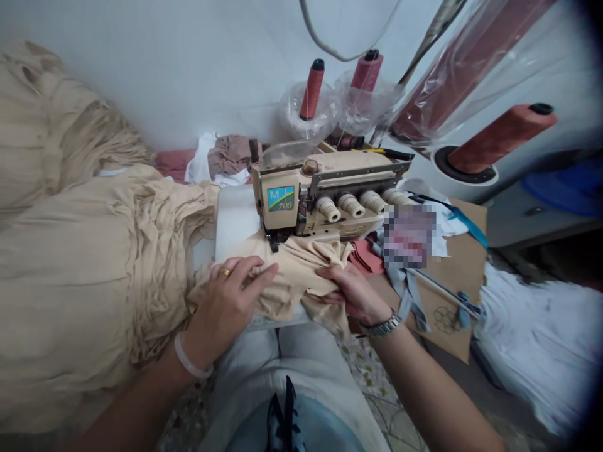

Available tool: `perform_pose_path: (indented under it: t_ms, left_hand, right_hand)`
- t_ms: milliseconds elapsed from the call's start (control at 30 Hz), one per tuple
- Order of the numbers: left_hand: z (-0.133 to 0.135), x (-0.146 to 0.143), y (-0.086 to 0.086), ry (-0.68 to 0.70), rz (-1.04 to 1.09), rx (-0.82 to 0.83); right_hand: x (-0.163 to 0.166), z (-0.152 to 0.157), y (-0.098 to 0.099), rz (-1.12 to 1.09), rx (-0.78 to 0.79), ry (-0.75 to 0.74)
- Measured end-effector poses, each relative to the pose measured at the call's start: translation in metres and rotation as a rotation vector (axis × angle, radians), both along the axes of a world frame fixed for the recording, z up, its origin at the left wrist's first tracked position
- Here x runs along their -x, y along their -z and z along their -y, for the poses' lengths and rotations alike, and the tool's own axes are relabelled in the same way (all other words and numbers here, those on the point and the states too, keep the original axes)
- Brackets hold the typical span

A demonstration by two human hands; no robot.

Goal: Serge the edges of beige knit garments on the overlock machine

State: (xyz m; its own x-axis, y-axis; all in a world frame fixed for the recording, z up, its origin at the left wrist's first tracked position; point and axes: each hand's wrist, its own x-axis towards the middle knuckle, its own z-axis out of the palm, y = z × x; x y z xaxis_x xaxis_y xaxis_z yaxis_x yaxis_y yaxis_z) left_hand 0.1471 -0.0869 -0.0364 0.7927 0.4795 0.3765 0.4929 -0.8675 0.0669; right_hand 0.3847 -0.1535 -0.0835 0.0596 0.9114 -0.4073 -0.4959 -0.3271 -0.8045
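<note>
An overlock sewing machine (325, 194) in cream metal stands ahead of me, with several tension dials along its front. Beige knit fabric (294, 273) runs under its presser foot (273, 242). My left hand (228, 301) lies on this fabric just in front of the foot, with its fingers pressing down. My right hand (353, 292) grips the fabric to the right, thumb on top and fingers tucked under a fold. A large gathered beige garment (89, 257) spreads over my left side and joins the fabric at the machine.
Cones of red-brown thread (312, 90) in plastic bags stand behind the machine, and a larger cone (502, 139) stands to the right. A cardboard sheet (455, 295) holds strips and a metal tool (447, 292). White cloth (541, 351) lies at lower right. My knees (282, 370) sit below the table.
</note>
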Motion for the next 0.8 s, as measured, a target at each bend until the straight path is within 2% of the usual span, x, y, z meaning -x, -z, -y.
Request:
perform_pose_path:
  t_ms: [233, 333, 500, 700, 800]
  left_hand:
    - [0.011, -0.004, -0.002, -0.057, 0.035, 0.049]
    - [-0.006, -0.003, -0.002, -0.027, 0.074, 0.080]
    - [-0.036, 0.002, -0.009, 0.108, 0.051, 0.103]
    - [-0.020, 0.006, -0.011, 0.093, -0.010, 0.108]
    - [-0.025, 0.007, -0.008, 0.083, -0.011, 0.128]
  right_hand:
    - [0.004, 0.005, -0.002, 0.131, -0.073, -0.001]
    - [0.005, 0.003, -0.003, 0.163, -0.071, 0.017]
    - [0.006, -0.004, 0.002, 0.248, -0.145, 0.096]
    - [0.005, -0.005, 0.012, 0.305, -0.187, 0.151]
    - [0.006, -0.005, 0.015, 0.328, -0.214, 0.180]
